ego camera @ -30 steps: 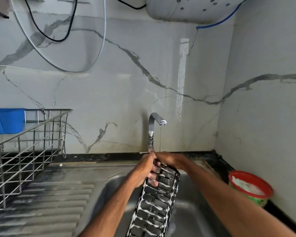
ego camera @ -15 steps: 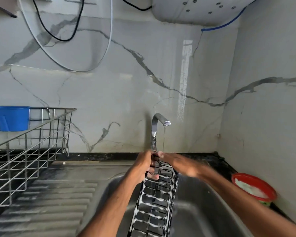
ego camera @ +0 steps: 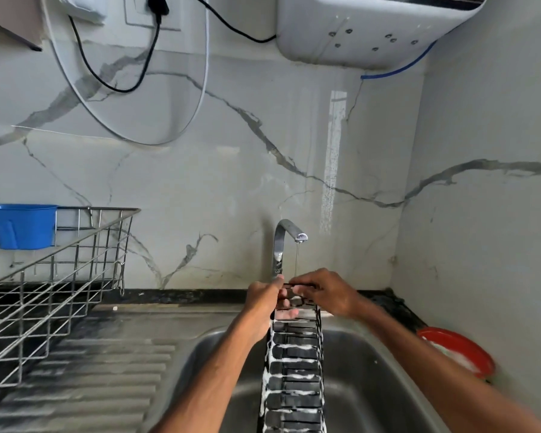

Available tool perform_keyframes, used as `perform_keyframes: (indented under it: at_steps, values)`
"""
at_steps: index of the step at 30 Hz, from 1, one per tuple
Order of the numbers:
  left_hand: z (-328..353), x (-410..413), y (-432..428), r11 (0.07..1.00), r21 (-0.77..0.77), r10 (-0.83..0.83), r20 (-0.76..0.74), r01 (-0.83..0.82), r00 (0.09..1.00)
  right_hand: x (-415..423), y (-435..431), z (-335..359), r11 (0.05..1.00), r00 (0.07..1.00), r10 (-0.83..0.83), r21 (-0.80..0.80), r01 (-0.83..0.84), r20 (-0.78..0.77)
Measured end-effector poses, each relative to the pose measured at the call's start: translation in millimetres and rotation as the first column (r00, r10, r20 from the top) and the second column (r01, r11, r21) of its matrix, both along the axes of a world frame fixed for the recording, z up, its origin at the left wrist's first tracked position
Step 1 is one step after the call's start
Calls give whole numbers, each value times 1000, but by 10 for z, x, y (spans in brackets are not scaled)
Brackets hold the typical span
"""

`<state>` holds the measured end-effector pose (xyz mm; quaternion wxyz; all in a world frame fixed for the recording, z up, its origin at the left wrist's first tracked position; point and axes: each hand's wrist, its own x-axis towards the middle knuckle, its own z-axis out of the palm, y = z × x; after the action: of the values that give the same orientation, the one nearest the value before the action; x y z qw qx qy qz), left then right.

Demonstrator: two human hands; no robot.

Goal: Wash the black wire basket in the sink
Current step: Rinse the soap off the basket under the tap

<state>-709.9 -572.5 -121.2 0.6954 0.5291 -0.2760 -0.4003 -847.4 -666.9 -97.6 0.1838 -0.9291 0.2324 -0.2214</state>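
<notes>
The black wire basket [ego camera: 294, 370] stands on end in the steel sink [ego camera: 372, 385], long and narrow, streaked with white soap foam. My left hand [ego camera: 263, 300] grips its top left edge, fingers curled through the wires. My right hand [ego camera: 324, 292] pinches the top rim from the right side. A thin stream of water falls from the chrome tap [ego camera: 283, 245] onto the top of the basket between my hands. The basket's lower end runs out of the frame.
A steel dish rack [ego camera: 50, 285] stands on the ribbed drainboard [ego camera: 85, 379] at left, with a blue plastic tub [ego camera: 21, 225] behind it. A red bowl with white soap [ego camera: 458, 351] sits at the right by the wall. Cables hang above.
The basket has turned more upright and straighter under the tap. My right hand slid up to its top rim. The camera view tilted upward a little.
</notes>
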Motion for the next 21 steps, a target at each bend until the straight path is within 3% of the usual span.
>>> perform_keyframes:
  at_steps: [5, 10, 14, 17, 21]
  values:
    - [25, 99, 48, 999, 44, -19, 50, 17, 999, 140, -63, 208, 1000, 1000, -6, 21, 7, -28]
    - [8, 76, 14, 994, 24, 108, 85, -110, 990, 180, 15, 168, 997, 997, 6, -79, -12, -74]
    - [32, 7, 25, 993, 12, 119, 100, -121, 988, 61, 82, 13, 988, 989, 140, 65, -137, -39]
    - [63, -44, 28, 995, -8, 99, 69, -99, 993, -198, -45, -188, 982, 997, 66, 174, -70, 27]
    - [72, -58, 58, 997, 3, 76, 133, -78, 988, -391, -112, -342, 976, 998, -51, 210, 55, -27]
